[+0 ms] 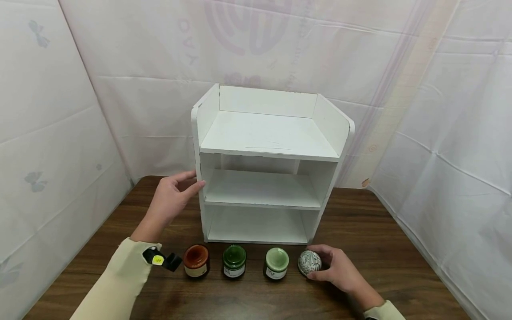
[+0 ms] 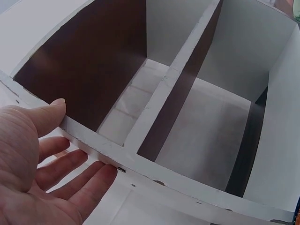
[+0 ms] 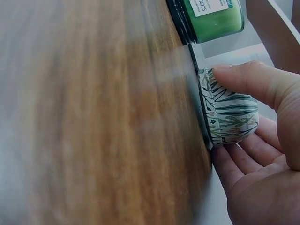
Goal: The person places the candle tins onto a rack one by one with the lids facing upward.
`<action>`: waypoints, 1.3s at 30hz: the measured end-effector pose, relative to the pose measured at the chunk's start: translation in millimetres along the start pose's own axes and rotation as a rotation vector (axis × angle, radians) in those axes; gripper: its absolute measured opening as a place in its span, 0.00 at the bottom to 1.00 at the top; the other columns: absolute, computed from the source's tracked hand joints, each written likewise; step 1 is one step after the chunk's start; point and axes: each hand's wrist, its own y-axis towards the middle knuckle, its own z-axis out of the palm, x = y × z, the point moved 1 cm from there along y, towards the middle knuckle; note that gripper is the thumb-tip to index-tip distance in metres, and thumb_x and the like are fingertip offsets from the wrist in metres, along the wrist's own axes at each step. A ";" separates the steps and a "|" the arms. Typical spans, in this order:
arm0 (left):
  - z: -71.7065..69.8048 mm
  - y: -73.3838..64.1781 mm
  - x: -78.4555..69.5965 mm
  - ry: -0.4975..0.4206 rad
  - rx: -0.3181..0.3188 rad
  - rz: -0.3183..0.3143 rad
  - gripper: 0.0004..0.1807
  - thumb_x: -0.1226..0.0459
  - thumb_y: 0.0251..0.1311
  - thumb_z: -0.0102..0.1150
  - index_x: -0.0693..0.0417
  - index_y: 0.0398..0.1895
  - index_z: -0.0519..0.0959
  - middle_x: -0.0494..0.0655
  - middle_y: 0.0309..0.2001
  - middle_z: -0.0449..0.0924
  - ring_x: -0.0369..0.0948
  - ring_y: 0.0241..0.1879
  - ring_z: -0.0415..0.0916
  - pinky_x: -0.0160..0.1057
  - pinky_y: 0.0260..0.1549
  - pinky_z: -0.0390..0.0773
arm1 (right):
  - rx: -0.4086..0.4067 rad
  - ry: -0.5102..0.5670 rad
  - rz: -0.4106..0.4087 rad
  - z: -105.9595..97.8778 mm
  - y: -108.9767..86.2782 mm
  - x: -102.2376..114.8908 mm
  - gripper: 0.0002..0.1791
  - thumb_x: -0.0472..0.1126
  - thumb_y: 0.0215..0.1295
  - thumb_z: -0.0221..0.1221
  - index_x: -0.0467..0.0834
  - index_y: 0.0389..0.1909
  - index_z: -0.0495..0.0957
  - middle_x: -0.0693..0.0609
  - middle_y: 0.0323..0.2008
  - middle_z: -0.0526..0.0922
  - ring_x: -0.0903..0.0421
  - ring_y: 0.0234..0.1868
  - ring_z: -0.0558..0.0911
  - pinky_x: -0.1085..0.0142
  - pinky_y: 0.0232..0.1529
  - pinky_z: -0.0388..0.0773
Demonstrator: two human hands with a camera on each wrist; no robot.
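A small white shelf unit (image 1: 272, 129) stands on the table. My left hand (image 1: 172, 195) holds the front edge of its left side panel. In the left wrist view, the thumb of the left hand (image 2: 28, 150) lies on the panel edge and the fingers are at the outer face. At the front right, my right hand (image 1: 338, 269) grips a small round tin with a leafy pattern (image 1: 309, 262). The right wrist view shows the thumb on one side of the tin (image 3: 232, 112) and the fingers around the other, its base at the tabletop.
Left of the tin, a light green jar (image 1: 277, 262), a dark green jar (image 1: 234, 258) and an orange-brown jar (image 1: 196, 258) stand in a row before the shelf unit. The dark wood table (image 1: 372, 231) is bounded by white cloth (image 1: 152, 111) behind and at both sides.
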 end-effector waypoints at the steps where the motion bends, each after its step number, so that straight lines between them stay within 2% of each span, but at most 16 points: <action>1: -0.1 0.0 -0.1 -0.002 0.000 0.000 0.37 0.42 0.68 0.62 0.51 0.73 0.72 0.55 0.66 0.79 0.51 0.64 0.77 0.23 0.44 0.77 | 0.000 0.009 0.003 0.2 0.1 0.1 0.37 0.41 0.52 0.78 0.36 0.63 0.77 0.39 0.59 0.82 0.46 0.58 0.83 0.75 0.52 0.80; 11: 0.7 0.2 -0.5 -0.020 -0.004 0.014 0.36 0.44 0.68 0.63 0.52 0.73 0.72 0.55 0.66 0.79 0.52 0.64 0.76 0.19 0.44 0.76 | -0.015 0.045 0.012 0.6 0.4 2.4 0.38 0.40 0.52 0.78 0.35 0.64 0.76 0.36 0.60 0.81 0.45 0.58 0.83 0.74 0.50 0.81; 22: 0.4 -0.3 -0.6 -0.017 -0.005 0.008 0.36 0.43 0.68 0.62 0.52 0.73 0.72 0.55 0.65 0.79 0.51 0.63 0.77 0.19 0.44 0.76 | -0.020 0.073 -0.004 0.2 -0.1 5.3 0.38 0.39 0.52 0.78 0.34 0.64 0.75 0.35 0.59 0.81 0.61 0.54 0.84 0.74 0.51 0.81; 39: 0.4 0.9 0.9 -0.021 0.005 0.007 0.36 0.44 0.68 0.63 0.53 0.72 0.73 0.55 0.67 0.78 0.52 0.65 0.76 0.19 0.44 0.75 | -0.098 0.031 -0.073 -3.7 -0.9 14.4 0.36 0.41 0.51 0.79 0.37 0.62 0.78 0.37 0.57 0.83 0.62 0.53 0.84 0.74 0.52 0.81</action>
